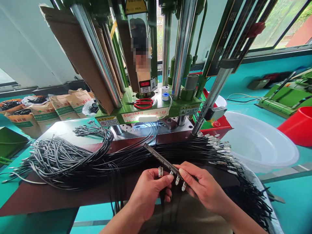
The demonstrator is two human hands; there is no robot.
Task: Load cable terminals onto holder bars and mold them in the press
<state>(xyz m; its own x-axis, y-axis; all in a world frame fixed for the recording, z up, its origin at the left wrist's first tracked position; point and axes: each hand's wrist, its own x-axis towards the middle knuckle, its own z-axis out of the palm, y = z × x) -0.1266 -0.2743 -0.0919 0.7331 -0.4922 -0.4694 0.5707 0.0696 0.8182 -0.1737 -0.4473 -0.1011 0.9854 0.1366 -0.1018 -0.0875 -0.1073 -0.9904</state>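
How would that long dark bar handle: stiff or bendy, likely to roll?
The dark bar is probably stiff: its far end juts out straight beyond the right hand. It likely wouldn't roll easily, as its sides look flat.

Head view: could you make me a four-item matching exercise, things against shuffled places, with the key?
1. long dark slotted bar
2. red-handled tool
3. wide white plastic tub
4. brown sacks with green bands

A. beside the red plastic bucket
B. far left of the view
C. gripped in the right hand
D. on the green metal machine ledge

Pairs: 1-C; 2-D; 3-A; 4-B
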